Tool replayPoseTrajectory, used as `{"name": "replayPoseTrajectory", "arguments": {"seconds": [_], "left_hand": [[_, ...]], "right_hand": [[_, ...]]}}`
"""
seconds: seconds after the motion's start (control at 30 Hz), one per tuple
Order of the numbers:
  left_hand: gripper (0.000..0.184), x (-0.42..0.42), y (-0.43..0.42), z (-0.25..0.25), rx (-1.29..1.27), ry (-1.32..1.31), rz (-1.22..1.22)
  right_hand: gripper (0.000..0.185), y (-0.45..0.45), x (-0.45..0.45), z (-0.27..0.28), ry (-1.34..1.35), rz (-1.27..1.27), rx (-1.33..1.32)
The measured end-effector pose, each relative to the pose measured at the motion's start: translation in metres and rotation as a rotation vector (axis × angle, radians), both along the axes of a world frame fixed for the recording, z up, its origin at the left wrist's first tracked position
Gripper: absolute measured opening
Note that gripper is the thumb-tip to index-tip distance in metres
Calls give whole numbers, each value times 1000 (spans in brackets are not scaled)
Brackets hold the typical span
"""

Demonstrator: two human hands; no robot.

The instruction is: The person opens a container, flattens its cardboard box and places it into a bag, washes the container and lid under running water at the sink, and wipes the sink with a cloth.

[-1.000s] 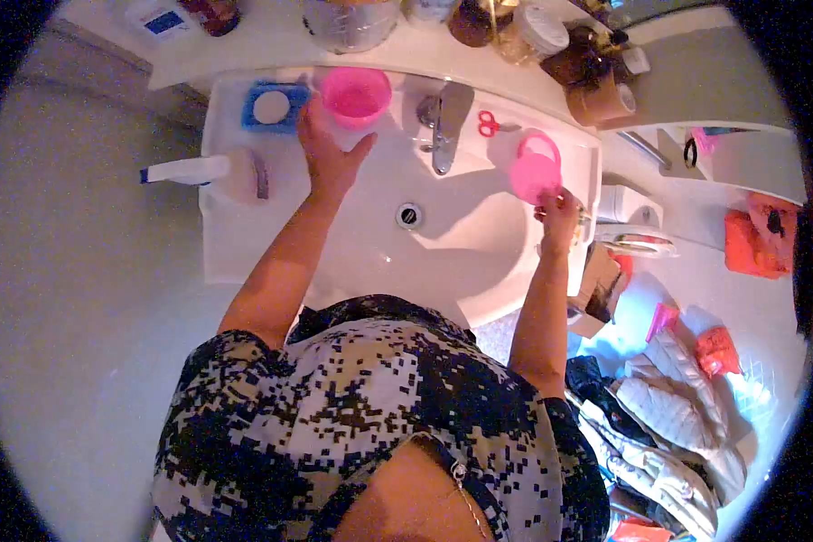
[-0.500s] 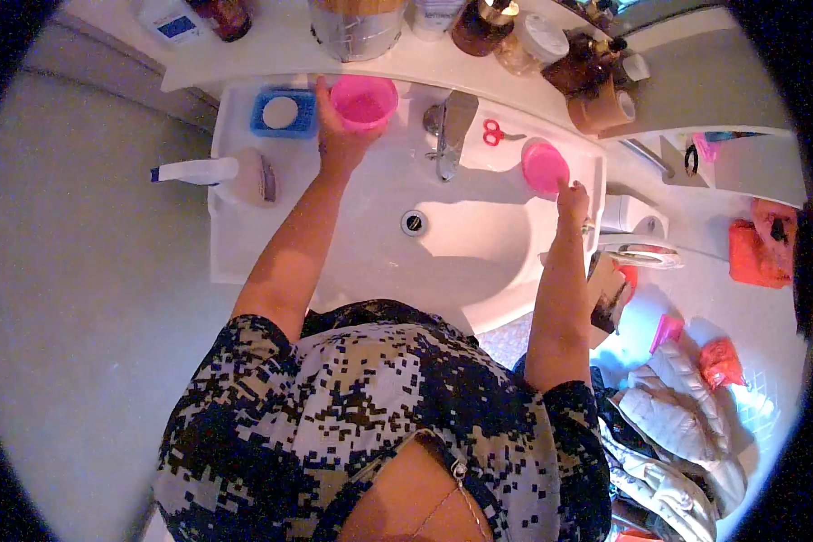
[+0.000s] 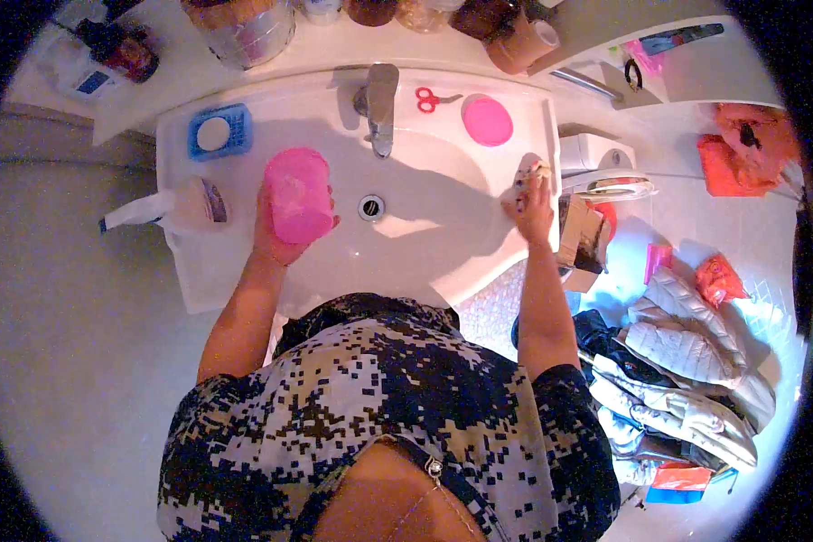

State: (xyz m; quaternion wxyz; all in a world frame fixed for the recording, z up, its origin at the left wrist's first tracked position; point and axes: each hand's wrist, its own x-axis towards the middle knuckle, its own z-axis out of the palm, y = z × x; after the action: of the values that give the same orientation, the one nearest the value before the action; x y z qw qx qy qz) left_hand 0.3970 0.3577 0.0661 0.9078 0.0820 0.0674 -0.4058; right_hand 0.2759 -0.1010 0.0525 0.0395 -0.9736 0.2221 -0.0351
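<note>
My left hand (image 3: pixel 271 221) is wrapped round a pink container (image 3: pixel 300 197), held tilted over the left side of the white sink (image 3: pixel 425 262). A round pink lid (image 3: pixel 488 121) lies on the sink's back right corner, beside red-handled scissors (image 3: pixel 436 99). My right hand (image 3: pixel 531 203) is at the sink's right edge, at a small light-coloured item (image 3: pixel 539 170) near the fingertips; whether the fingers grip it is unclear. The faucet (image 3: pixel 381 113) stands at the back middle, behind the drain (image 3: pixel 371 208).
On the sink's left are a blue soap dish (image 3: pixel 235 131) with white soap (image 3: pixel 213 134) and a spray bottle (image 3: pixel 190 206). Jars and bottles line the shelf (image 3: pixel 321 56) behind. Clothes (image 3: pixel 686 339) lie at the right, below a cardboard box (image 3: pixel 580 237).
My left hand has brought the pink container forward from the sink's back edge. My right hand has let go of the pink lid and moved to the sink's right edge. The view has shifted.
</note>
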Motion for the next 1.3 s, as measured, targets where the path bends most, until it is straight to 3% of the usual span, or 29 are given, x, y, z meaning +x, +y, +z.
{"name": "replayPoseTrajectory", "arguments": {"seconds": [0.03,0.1,0.17,0.27,0.33,0.43,0.5,0.6,0.67,0.7,0.73,0.77,0.8,0.9,0.97,1.03,1.1,1.17,1.27,1.3], "left_hand": [[51,-5,-8,-4,23,106,28],[48,-21,-22,-22,78,221,37],[47,-42,-31,-44,149,239,-10],[44,-52,-42,-19,196,429,-40],[43,-39,-41,-11,195,376,-20],[42,-24,-34,-21,272,224,-22],[40,-14,-24,-35,354,89,-40],[39,-10,-18,-44,462,-72,-26],[40,-9,-13,-37,507,-78,34],[41,-10,-9,-31,518,-55,57],[43,-11,-5,-17,503,17,72],[45,-10,-2,-6,485,81,89],[48,-11,2,1,516,38,89],[58,-19,10,12,581,-40,97],[63,-25,15,11,605,-24,121],[64,-31,18,8,649,32,152],[65,-35,23,5,676,77,155],[64,-34,26,4,668,103,144],[54,-35,33,3,640,8,131],[53,-35,34,-1,649,25,121]], "right_hand": [[67,12,-5,-9,-11,-42,-91],[61,21,-10,-30,-177,47,-37],[58,52,-19,-24,-158,76,-56],[41,66,-34,-25,-60,317,-105],[25,84,-40,-20,-16,384,-121],[23,130,-45,-3,269,365,144],[23,158,-42,-11,534,553,241],[18,192,-23,-25,593,667,646],[14,184,0,-31,529,805,248],[12,160,9,-55,175,734,297],[16,164,52,-4,547,125,475],[31,117,35,-77,-134,453,-4],[44,119,47,-31,-31,452,-277],[61,116,59,-56,109,518,-153],[66,152,66,-93,4,481,180],[63,213,76,-98,-6,428,454],[54,274,76,-107,129,581,670],[46,315,40,-100,27,816,787],[53,290,17,-55,425,935,966],[49,270,15,-35,569,901,825]]}}
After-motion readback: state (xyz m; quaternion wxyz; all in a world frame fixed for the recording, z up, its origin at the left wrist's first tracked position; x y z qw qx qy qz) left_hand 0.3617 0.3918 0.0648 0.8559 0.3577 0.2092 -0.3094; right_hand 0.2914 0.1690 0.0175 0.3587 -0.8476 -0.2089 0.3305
